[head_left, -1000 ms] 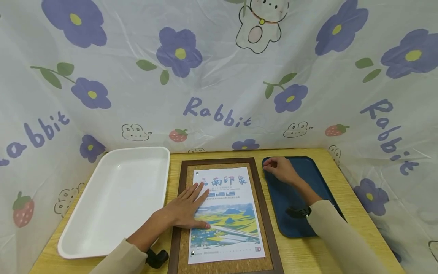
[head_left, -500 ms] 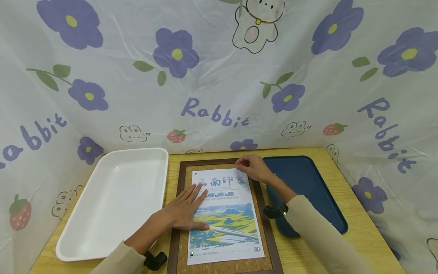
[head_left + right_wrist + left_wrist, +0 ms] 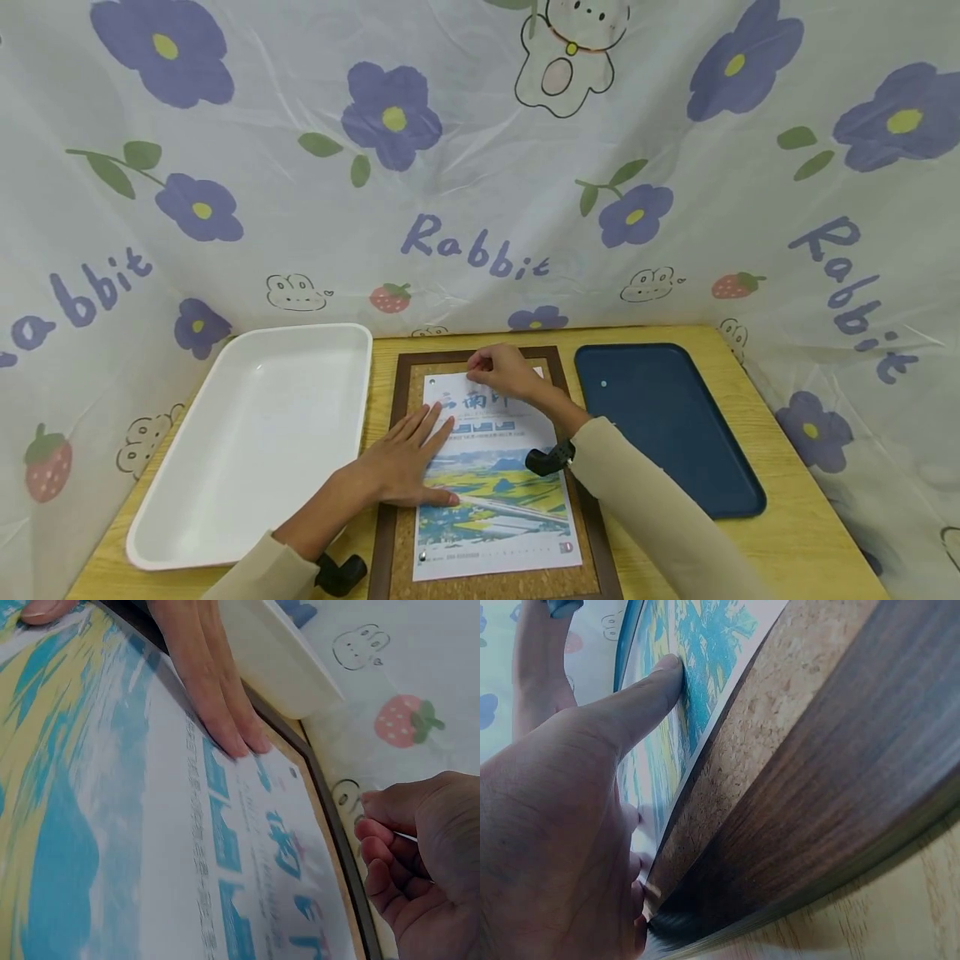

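2 hands are at work over a sheet of paper. The left hand lies on it with its fingers spread and its thumb held well out to the side; the thumb tip rests on the printed landscape. The right hand hangs over the paper's top edge, fingers curled and thumb tip drawn close to the index finger; I cannot tell whether anything is between them.

Under the left fingers, the paper lies flat on a cork board with a brown wooden frame. 1 small shiny pin sits just beyond the left fingertips, at the paper's top left corner, and 1 more pin sits nearer the person than the left thumb, at the bottom left corner. Large blue printed characters lie between the left fingertips and the right hand, partly covered by the right hand and wrist.

Farther out, 1 white tray stands to the left of the left fingers, and 1 dark blue tray lies to the right of the right fingers, with a small pale dot in the part nearest them. Board and trays share a wooden table. Past all the fingers hangs a pale cloth printed with purple flowers, strawberries and the word "Rabbit".
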Demonstrator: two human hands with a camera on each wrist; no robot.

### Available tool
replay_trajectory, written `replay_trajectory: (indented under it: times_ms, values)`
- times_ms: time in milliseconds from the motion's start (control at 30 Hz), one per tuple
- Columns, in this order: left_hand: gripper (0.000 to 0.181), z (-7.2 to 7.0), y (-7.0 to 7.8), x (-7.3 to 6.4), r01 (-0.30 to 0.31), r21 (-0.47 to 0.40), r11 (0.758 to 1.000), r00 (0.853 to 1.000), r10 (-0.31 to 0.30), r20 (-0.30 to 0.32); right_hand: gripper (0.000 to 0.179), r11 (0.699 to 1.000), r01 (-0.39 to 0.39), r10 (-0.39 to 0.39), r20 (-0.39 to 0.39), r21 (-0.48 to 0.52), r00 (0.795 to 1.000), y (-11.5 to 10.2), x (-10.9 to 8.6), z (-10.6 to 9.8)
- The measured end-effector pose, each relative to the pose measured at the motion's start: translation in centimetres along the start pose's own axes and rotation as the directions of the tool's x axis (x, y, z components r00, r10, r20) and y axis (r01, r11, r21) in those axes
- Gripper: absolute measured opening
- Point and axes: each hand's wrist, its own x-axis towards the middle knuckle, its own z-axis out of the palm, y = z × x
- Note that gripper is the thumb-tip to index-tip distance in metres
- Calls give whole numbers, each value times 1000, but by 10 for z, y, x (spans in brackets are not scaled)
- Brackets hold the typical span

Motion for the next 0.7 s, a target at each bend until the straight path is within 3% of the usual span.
replay_trajectory:
  times_ms: [333, 700]
  values:
    - [116, 0, 1, 1, 10, 34, 999, 1000, -10, 12, 9, 1000, 26, -26, 30, 8, 999, -5, 26, 33]
    - [117, -1, 1, 0, 8, 23, 1000, 1000, -8, 14, 8, 999, -6, 6, 15, -40, 1000, -5, 37, 50]
